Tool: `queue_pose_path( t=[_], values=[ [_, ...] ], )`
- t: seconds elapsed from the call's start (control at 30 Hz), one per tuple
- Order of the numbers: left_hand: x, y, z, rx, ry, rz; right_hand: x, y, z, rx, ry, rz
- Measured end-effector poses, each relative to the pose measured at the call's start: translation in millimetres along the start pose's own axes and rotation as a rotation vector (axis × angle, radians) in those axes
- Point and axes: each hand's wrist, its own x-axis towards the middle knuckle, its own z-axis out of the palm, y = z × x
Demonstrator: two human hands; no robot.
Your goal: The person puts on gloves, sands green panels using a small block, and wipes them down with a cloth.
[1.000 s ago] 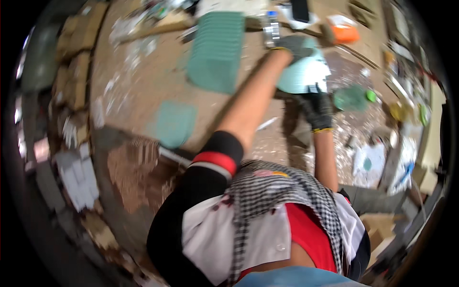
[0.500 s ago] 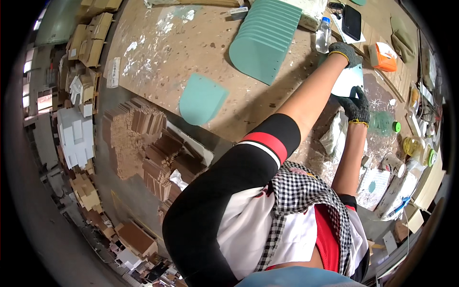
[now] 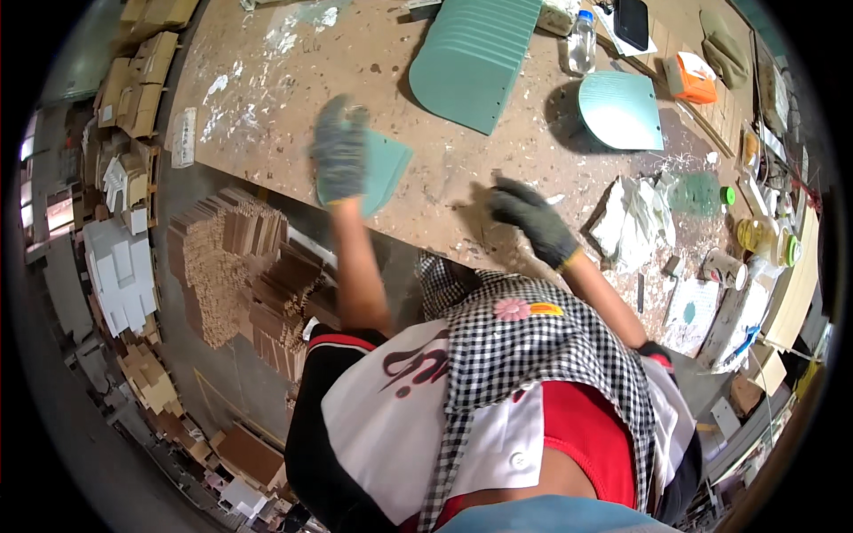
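Observation:
My left hand [image 3: 341, 151], in a grey knit glove, is over the left part of a single green panel [image 3: 386, 169] with one rounded end. Motion smears its fingers, so whether they touch or grip the panel does not show. In a dark grey glove, my right hand [image 3: 533, 218] hovers by the near table edge, fingers stretched out and nothing in them. Beyond both hands lies a fanned stack of matching green panels [image 3: 471, 75]. Another rounded green panel [image 3: 620, 111], with small holes along its straight edge, is to the right of that stack.
Along the right side are a water bottle [image 3: 582, 43], a phone [image 3: 631, 23], an orange tissue pack [image 3: 690, 78], a crumpled white cloth [image 3: 633, 222] and a paper cup [image 3: 724, 268]. Brown board stacks [image 3: 227, 266] stand left of the table [image 3: 258, 142].
Both hands have left the panel at the right. My left hand has swung left to the single panel; my right hand has drawn back toward the near edge. The view has shifted slightly.

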Motion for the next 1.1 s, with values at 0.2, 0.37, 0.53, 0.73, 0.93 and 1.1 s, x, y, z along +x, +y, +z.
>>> queue_pose_path(
  t=[0.2, 0.37, 0.53, 0.73, 0.93, 1.1],
  values=[
    [17.9, -157.3, -49.4, 0.314, -0.621, 0.158, 136.1, 77.2, 81.3, -0.39, -0.217, -0.486],
    [9.9, -116.6, -33.3, 0.101, -0.5, -0.264, 187.7, 76.1, 135.7, -0.232, -0.013, -0.131],
    [-63.4, -105.9, -32.5, 0.009, -0.354, -0.506, 142.1, 27.9, 133.3, -0.759, 0.081, -0.01],
    [-178.0, -70.8, -10.7, -0.156, -0.17, -0.527, 96.4, 36.6, 107.0, -0.97, 0.095, -0.057],
    [-214.1, -59.2, -7.5, -0.888, -0.033, -0.735, 102.2, 53.5, 92.0, -0.795, -0.161, -0.024],
    [-205.8, -40.7, -20.1, -1.067, -0.206, -0.615, 95.6, 46.1, 74.3, -0.509, -0.228, 0.129]
  ],
)
